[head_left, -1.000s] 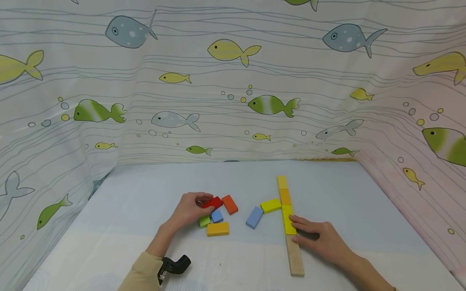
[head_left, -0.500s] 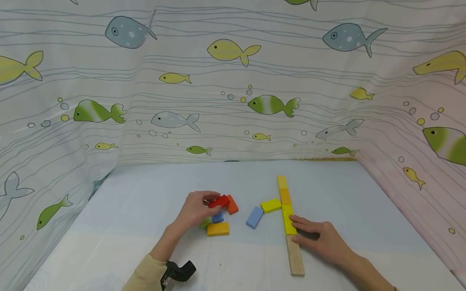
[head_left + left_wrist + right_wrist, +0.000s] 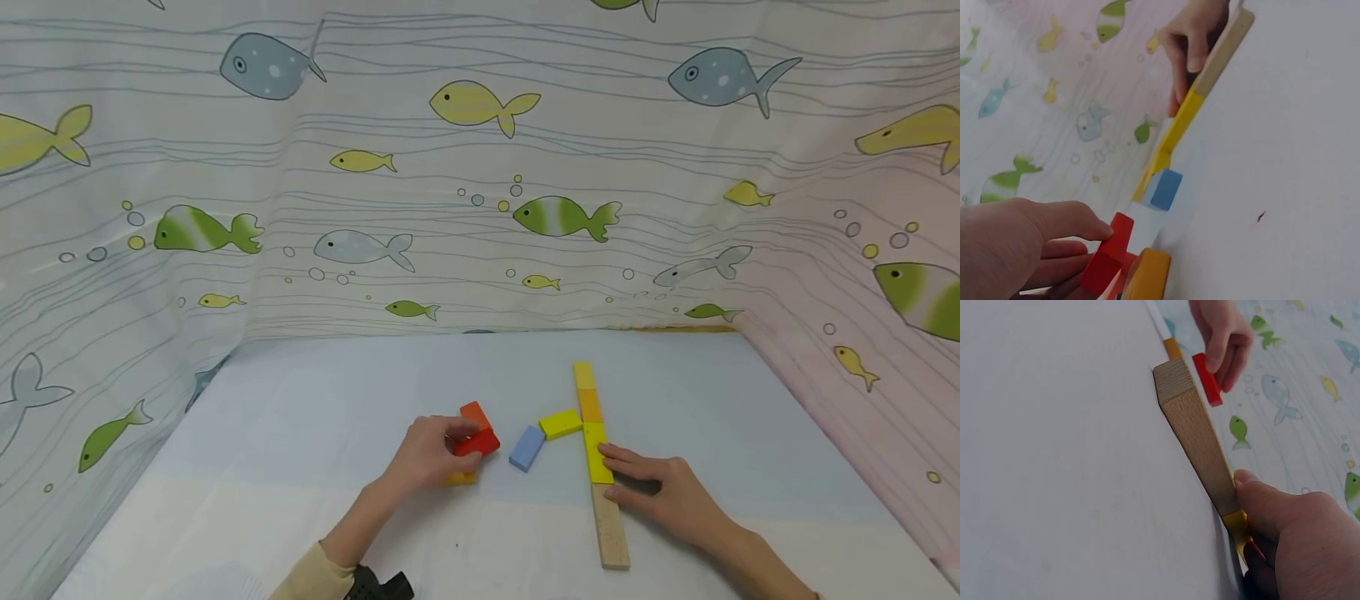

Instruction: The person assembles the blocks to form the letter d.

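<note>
My left hand (image 3: 431, 452) pinches a red block (image 3: 480, 442) between thumb and fingers; the left wrist view shows the red block (image 3: 1108, 254) tilted above the others. Beneath that hand an orange-red block (image 3: 475, 414) and a partly covered orange-yellow block (image 3: 460, 479) show. At right stands a straight row of blocks: pale yellow (image 3: 583, 375), orange-yellow (image 3: 590, 406), bright yellow (image 3: 597, 452) and a long plain wooden block (image 3: 611, 527) nearest me. My right hand (image 3: 678, 500) rests its fingertips on the row's right side, where yellow meets wood.
Between hand and row lie a blue block (image 3: 527, 448) and a slanted yellow block (image 3: 560, 424) whose corner meets the row. The pale cloth-covered table (image 3: 337, 375) runs back to a fish-print curtain (image 3: 450, 208).
My left hand has lifted the red block and carried it right and nearer me, now covering the green and small blue blocks. The right hand stays in place.
</note>
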